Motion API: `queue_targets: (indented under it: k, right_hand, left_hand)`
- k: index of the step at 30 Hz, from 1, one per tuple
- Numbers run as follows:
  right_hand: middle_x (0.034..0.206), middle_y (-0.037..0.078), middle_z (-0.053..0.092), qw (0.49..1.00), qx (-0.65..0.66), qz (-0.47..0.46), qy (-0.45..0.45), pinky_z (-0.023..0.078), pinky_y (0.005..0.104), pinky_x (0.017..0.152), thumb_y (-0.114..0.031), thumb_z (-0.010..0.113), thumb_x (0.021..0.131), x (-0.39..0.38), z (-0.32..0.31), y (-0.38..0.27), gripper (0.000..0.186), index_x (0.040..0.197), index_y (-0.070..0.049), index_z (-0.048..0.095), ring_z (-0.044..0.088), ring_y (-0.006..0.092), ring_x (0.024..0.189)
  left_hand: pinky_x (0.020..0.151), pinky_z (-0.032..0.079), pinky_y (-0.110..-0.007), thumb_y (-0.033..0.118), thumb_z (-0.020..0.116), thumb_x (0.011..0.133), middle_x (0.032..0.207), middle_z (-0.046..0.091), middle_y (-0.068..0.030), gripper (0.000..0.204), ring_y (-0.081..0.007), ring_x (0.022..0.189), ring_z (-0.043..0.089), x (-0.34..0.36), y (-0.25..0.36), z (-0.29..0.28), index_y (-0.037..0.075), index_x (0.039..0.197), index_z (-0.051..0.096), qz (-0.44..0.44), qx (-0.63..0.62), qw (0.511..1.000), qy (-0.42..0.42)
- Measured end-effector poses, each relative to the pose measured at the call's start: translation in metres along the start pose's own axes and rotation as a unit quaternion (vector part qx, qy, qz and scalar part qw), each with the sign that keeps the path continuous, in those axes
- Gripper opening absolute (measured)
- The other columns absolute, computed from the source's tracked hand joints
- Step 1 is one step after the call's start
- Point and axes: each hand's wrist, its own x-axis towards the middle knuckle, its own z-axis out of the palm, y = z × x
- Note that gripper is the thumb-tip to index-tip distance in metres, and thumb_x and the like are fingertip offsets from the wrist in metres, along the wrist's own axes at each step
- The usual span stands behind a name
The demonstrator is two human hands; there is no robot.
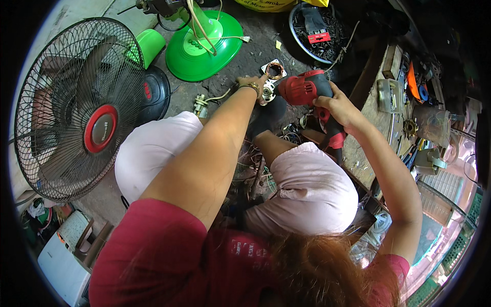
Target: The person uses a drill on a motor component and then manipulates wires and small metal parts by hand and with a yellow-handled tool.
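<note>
Well to the left of a red-and-black, plastic-bodied power drill [303,89], a black wire-caged fan with a red hub [100,128] is standing; nearer the drill on that side, a glossy green, round fan base [230,48] is resting. Just left of the drill's nose, the left hand [250,82] is reaching to a pale, round metal motor part [268,92]; whether its fingers are pinching or pressing cannot be told. Beyond this nose, a square-framed, copper-wound motor core [274,70] is lying; its windings are probably being fragile, its stiff frame offering the safer hold. Behind the drill's body, the right hand [336,106] is curling around the upper grip, presumably bearing a heavy, rigid load best held there. Right of the drill, a worn wooden counter [364,165] is carrying a clear plastic box [389,96].
</note>
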Motion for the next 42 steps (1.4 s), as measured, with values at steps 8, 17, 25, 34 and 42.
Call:
queue_targets:
  k: [8,17,25,34,42]
  right_hand:
    - [0.079,0.004,0.060,0.998,-0.055,-0.033,-0.011,0.048,0.0290,0.053,-0.006,0.064,0.079,-0.005,0.006,0.003,0.061,0.135,-0.007,0.039,0.056,0.0128,0.061]
    - [0.077,0.006,0.060,0.987,-0.122,-0.088,-0.049,0.049,0.0293,0.057,-0.008,0.067,0.073,0.020,-0.006,-0.003,0.069,0.136,-0.006,0.040,0.058,0.0145,0.063]
    - [0.079,0.005,0.061,0.992,-0.117,-0.043,-0.025,0.049,0.0285,0.061,-0.003,0.065,0.076,0.010,-0.001,-0.003,0.070,0.140,-0.007,0.038,0.058,0.0133,0.065]
    - [0.089,0.013,0.064,0.968,-0.224,-0.100,-0.061,0.051,0.0329,0.066,-0.013,0.070,0.068,0.011,0.003,-0.013,0.079,0.140,-0.005,0.038,0.061,0.0196,0.071]
    - [0.085,0.009,0.062,0.989,-0.132,-0.035,-0.051,0.052,0.0334,0.059,-0.015,0.072,0.068,0.030,-0.005,-0.035,0.069,0.132,-0.005,0.047,0.060,0.0175,0.067]
  left_hand:
    - [0.098,0.037,-0.057,0.037,0.087,0.062,0.134,0.055,-0.0072,0.092,-0.0323,0.125,0.051,-0.003,-0.002,-0.001,0.019,0.135,0.035,-0.007,-0.010,1.000,0.003]
    - [0.100,0.036,-0.054,0.037,0.088,0.061,0.129,0.058,-0.0144,0.091,-0.0345,0.125,0.050,-0.006,0.001,-0.003,0.010,0.129,0.034,-0.031,-0.024,0.999,-0.003]
    - [0.100,0.036,-0.054,0.038,0.089,0.059,0.130,0.058,-0.0122,0.092,-0.0341,0.126,0.049,-0.006,0.001,0.000,0.011,0.129,0.035,-0.031,-0.033,0.999,0.015]
    - [0.101,0.033,-0.056,0.037,0.089,0.059,0.134,0.054,-0.0109,0.093,-0.0345,0.128,0.047,-0.008,-0.007,0.005,0.016,0.131,0.036,-0.026,-0.051,0.998,0.027]
    - [0.102,0.031,-0.058,0.035,0.089,0.059,0.135,0.054,-0.0112,0.095,-0.0367,0.130,0.044,-0.007,-0.006,0.006,0.016,0.134,0.034,-0.022,-0.070,0.997,0.033]
